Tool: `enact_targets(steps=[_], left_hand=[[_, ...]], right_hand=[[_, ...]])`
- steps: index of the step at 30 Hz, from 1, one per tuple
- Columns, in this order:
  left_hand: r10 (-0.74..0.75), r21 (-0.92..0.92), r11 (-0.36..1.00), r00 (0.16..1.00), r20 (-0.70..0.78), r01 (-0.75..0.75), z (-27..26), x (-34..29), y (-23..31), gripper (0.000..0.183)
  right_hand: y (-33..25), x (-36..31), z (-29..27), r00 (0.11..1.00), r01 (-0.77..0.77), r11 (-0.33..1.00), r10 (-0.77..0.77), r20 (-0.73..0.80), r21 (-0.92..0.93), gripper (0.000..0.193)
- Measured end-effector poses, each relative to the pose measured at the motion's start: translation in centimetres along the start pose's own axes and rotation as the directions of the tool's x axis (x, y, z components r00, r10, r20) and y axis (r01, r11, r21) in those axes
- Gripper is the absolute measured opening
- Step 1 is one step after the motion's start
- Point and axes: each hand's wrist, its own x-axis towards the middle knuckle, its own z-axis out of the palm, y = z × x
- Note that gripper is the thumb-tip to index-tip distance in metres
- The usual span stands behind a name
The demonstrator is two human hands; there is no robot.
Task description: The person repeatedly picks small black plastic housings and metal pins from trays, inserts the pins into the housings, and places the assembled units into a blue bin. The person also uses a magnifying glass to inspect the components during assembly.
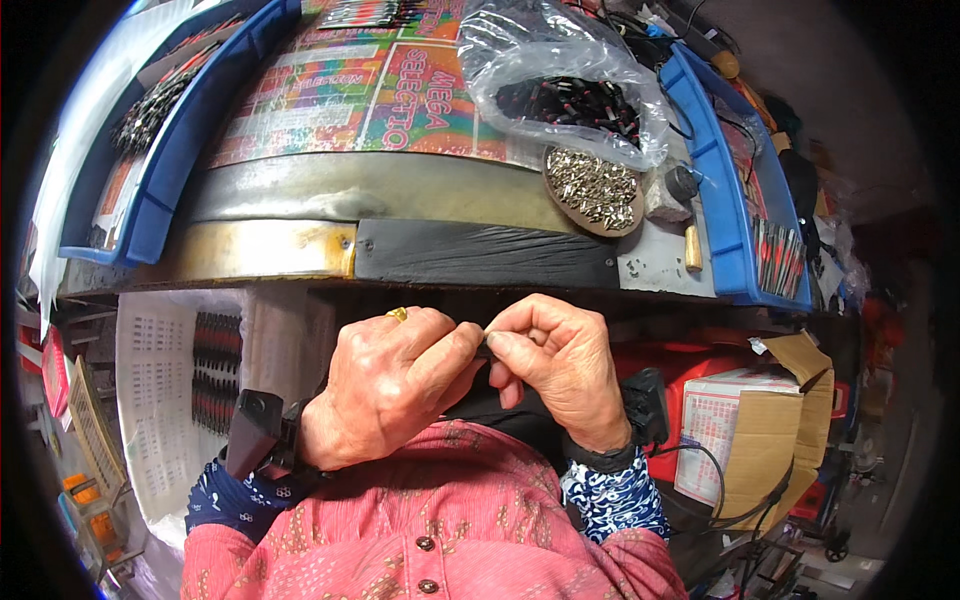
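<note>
Fingertips meet below the edge of a workbench (480,255), where a person's left hand (395,375) and right hand (560,365) are drawn together, pinched on a small dark piece (487,346) in front of the pink shirt (430,500). The piece is slim and dark; the fingers hide most of it, so its full shape cannot be told.

On the bench, a clear plastic bag (520,65) lies open, filled with short black parts (575,108) showing bits of red. Just below its mouth, a rounded dish (598,228) is heaped with shiny silver metal pieces (592,188). A blue bin at left (150,220) holds slender pen-like sticks (165,105) in black, silver and red; a blue bin at right (738,235) holds a row of dark-and-red sticks (778,258). Below the bench, a white basket (150,400) at left carries two stacked rows of black sticks (216,375); at right stands an open cardboard box (770,440).
</note>
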Motion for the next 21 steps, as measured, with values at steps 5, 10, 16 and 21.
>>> enact_targets(steps=[5,10,16,21], left_hand=[[-0.002,0.006,1.0,1.0,-0.014,0.002,0.2,0.4,0.0,0.034],[-0.01,0.046,0.999,1.0,-0.011,0.01,0.2,0.9,0.0,0.031],[-0.001,0.01,1.0,1.0,-0.015,0.001,0.5,1.5,-0.1,0.032],[-0.012,0.001,1.0,1.0,-0.016,0.012,0.8,1.9,-0.2,0.032]], right_hand=[[0.5,0.0,0.4,0.996,0.056,0.998,-0.055,-0.072,0.016,0.01],[0.3,0.1,0.1,0.992,0.114,0.992,-0.11,-0.067,0.051,0.011],[-0.1,0.3,-0.5,0.993,0.096,0.995,-0.094,-0.066,0.03,0.011],[0.2,0.4,-0.4,0.979,0.159,0.987,-0.159,-0.129,-0.01,0.011]])
